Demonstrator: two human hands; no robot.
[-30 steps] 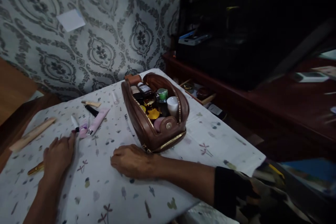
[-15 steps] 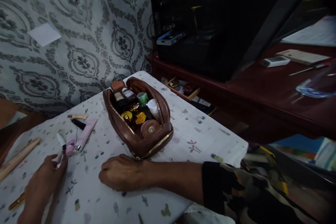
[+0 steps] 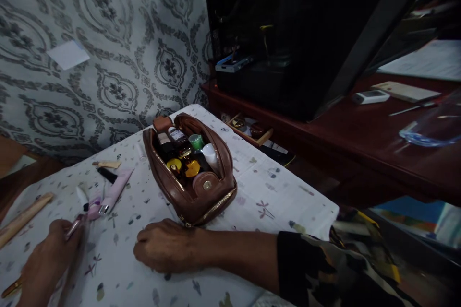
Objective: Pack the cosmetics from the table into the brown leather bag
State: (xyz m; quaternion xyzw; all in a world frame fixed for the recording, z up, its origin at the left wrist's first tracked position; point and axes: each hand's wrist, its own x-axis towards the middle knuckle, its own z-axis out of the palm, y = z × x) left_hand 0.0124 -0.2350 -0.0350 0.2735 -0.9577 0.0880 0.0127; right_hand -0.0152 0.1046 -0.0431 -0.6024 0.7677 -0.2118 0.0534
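A brown leather bag (image 3: 194, 206) lies unzipped on the patterned cloth, with several bottles and caps inside, among them a green cap (image 3: 196, 142) and a white one (image 3: 209, 153). My left hand (image 3: 54, 254), at the lower left, grips a small shiny pinkish tube (image 3: 75, 226) between thumb and fingers. Just beyond it lie a pink tube (image 3: 117, 189), a purple tube (image 3: 95, 204) and a black item (image 3: 107, 174). My right hand (image 3: 162, 245) rests closed on the cloth in front of the bag; whatever it may hold is hidden.
The cloth-covered table (image 3: 288, 192) meets a patterned wall. A wooden stick (image 3: 25, 218) lies at the far left. On the right stands a dark red cabinet (image 3: 345, 139) with a large black screen (image 3: 266, 33), a white box (image 3: 370, 97) and an open drawer (image 3: 264, 138).
My left hand has drawn back toward the lower left with the small tube in it, away from the pink and purple tubes. The view has tilted slightly; my right hand has barely moved.
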